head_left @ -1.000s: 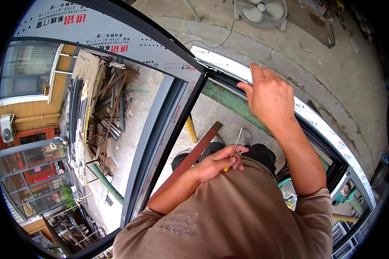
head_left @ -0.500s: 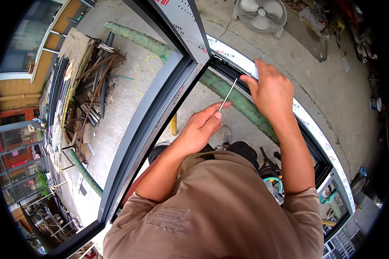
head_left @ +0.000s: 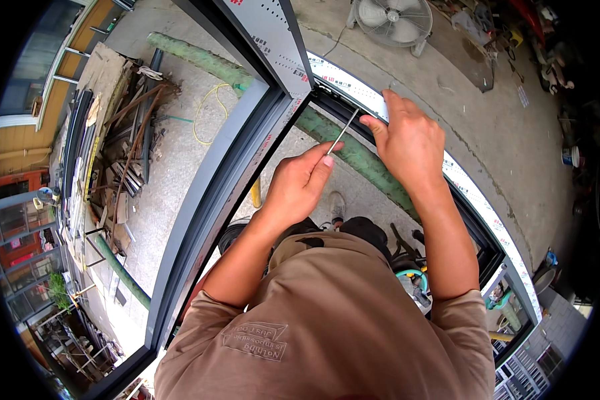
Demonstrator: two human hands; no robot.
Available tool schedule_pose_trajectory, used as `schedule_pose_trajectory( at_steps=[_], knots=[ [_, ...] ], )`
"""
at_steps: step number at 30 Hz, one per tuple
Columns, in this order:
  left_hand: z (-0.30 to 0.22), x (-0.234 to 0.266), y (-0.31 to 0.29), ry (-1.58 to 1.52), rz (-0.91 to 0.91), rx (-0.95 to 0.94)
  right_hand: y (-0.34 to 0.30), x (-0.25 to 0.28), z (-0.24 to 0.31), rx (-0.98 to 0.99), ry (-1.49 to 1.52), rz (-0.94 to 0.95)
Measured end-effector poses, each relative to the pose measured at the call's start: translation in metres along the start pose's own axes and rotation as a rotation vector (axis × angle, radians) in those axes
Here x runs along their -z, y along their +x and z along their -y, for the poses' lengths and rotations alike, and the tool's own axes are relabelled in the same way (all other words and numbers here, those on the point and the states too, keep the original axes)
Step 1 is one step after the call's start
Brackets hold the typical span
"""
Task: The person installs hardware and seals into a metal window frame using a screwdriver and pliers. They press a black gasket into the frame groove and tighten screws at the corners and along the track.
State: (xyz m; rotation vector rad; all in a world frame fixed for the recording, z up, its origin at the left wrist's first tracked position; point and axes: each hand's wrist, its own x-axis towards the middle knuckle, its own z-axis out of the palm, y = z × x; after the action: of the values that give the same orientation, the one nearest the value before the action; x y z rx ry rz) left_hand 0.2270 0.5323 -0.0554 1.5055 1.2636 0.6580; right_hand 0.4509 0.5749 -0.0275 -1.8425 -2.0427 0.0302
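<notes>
My left hand (head_left: 299,181) is closed, with a thin metal rod (head_left: 345,131) pinched between thumb and fingers; any handle on it is hidden in the palm. The rod's tip meets the dark inner channel of a window frame (head_left: 345,81), near its corner; whether it sits in a hole I cannot tell. My right hand (head_left: 413,141) grips that same frame bar just right of the tip, fingers over the white film-covered face and thumb at the inner edge. Part of the channel behind the right hand is hidden.
A grey frame bar (head_left: 187,233) runs along my left side. Below the frame lies a green pipe (head_left: 373,170). At the left sits a pile of scrap wood and metal (head_left: 123,160). A fan (head_left: 393,20) stands on the far concrete floor.
The whole scene has shifted slightly left in view. My left hand still holds the rod with its tip at the frame, and my right hand keeps its grip.
</notes>
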Motion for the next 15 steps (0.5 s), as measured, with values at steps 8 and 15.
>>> schedule_pose_trajectory(
  at_steps=[8,15],
  knots=[
    [0.003,-0.005,0.002,0.45,-0.143,-0.227,0.001,-0.001,-0.001,0.013,0.016,-0.022],
    [-0.002,-0.008,0.001,0.138,-0.073,-0.075,0.002,0.0,-0.001,0.006,0.012,0.003]
  ],
)
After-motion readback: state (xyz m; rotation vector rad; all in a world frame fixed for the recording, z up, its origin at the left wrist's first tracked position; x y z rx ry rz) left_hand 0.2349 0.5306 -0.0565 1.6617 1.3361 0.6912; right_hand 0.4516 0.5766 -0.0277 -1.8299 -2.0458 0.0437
